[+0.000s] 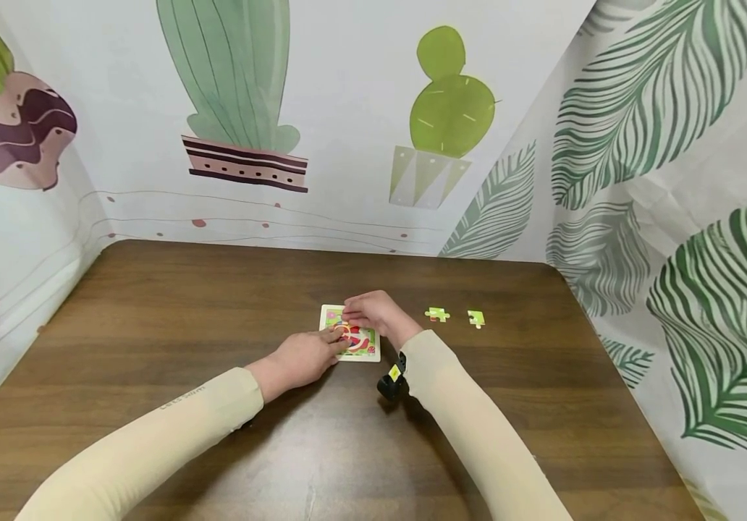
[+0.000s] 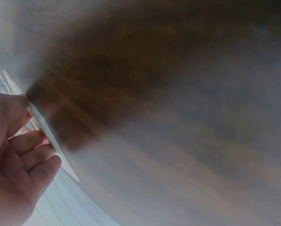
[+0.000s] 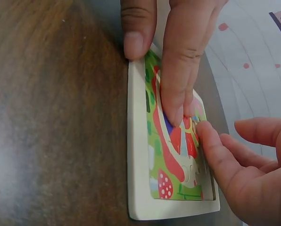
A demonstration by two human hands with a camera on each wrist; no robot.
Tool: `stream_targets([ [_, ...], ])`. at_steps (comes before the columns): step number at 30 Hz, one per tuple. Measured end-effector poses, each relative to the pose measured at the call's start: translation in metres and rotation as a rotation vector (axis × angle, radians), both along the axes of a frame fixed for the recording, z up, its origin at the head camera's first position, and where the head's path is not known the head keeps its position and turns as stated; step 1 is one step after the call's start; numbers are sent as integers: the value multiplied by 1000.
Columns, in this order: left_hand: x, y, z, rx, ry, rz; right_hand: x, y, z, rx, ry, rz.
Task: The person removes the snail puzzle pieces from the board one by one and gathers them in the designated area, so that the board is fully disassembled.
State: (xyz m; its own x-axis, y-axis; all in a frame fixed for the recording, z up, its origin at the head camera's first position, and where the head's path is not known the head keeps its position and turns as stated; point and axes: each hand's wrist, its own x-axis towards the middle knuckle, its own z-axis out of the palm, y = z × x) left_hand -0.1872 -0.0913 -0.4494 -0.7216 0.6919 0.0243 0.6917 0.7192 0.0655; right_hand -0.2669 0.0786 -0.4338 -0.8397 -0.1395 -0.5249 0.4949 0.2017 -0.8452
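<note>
Wood tbl (image 1: 184, 311), plant-print wall (image 1: 347, 123); L hand (image 1: 300, 357) & R hand (image 1: 376, 311), fingers (image 3: 179, 75) extended, touching puzzle (image 1: 365, 341); 2 pcs (image 1: 437, 315) nearby.

Brown wood-grain table (image 1: 217, 289) | cream-framed rectangular picture puzzle (image 3: 137, 141) | right of it: two loose green jigsaw pieces (image 1: 438, 315), apart

table (image 1: 184, 311): wood-look, smooth, soft sheen | puzzle board (image 3: 138, 155): smooth rim | sleeves (image 1: 171, 427): cloth, matt

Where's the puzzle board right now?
In the head view, the puzzle board lies near the middle of the table, partly under the left hand, left of two loose green pieces.
</note>
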Motion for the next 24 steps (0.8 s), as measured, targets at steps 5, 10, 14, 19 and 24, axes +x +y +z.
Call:
stream_targets([
  [5,0,0,0,-1,8,1,-5,-2,-2,29,11,6],
  [10,0,0,0,-4,9,-5,-8,-3,-5,60,15,2],
  [14,-1,1,-2,-10,8,-3,-8,-5,-5,95,45,25],
  [19,-1,1,-4,-13,18,2,-5,-7,-3,148,89,87],
  [24,1,0,-5,-9,33,3,-5,-8,-3,157,95,89],
])
